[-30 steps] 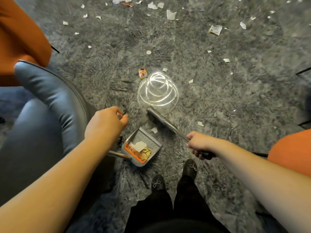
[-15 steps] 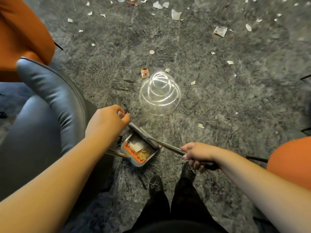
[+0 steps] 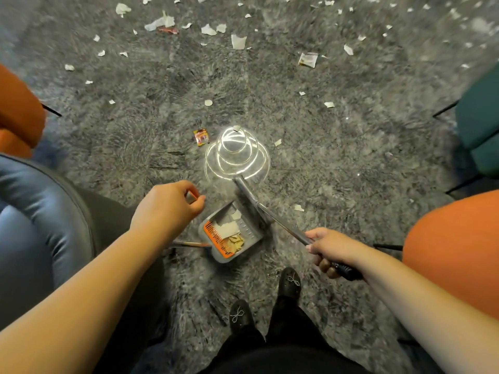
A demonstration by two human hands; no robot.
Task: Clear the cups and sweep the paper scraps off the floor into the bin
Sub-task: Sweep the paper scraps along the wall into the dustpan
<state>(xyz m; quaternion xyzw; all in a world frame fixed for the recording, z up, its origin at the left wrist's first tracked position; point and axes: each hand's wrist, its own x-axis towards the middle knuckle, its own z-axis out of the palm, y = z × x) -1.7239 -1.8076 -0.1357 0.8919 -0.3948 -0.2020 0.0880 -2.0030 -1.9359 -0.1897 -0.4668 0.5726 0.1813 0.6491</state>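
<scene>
**Broom and dustpan over scattered scraps**

Fingers of the right hand (image 3: 330, 248) curl round the black grip of the broom (image 3: 266, 211), whose grey head rests on the carpet (image 3: 337, 147) at the open edge of the dustpan (image 3: 247, 233). The left hand (image 3: 167, 207) pinches the thin top of the dustpan's upright handle. White scraps already lie in the pan beside its orange comb. A clear plastic cup (image 3: 236, 155) stands just beyond the broom head, with a small red wrapper (image 3: 201, 136) near it; its print is too small to read. More paper scraps (image 3: 239, 41) dot the far carpet.
</scene>
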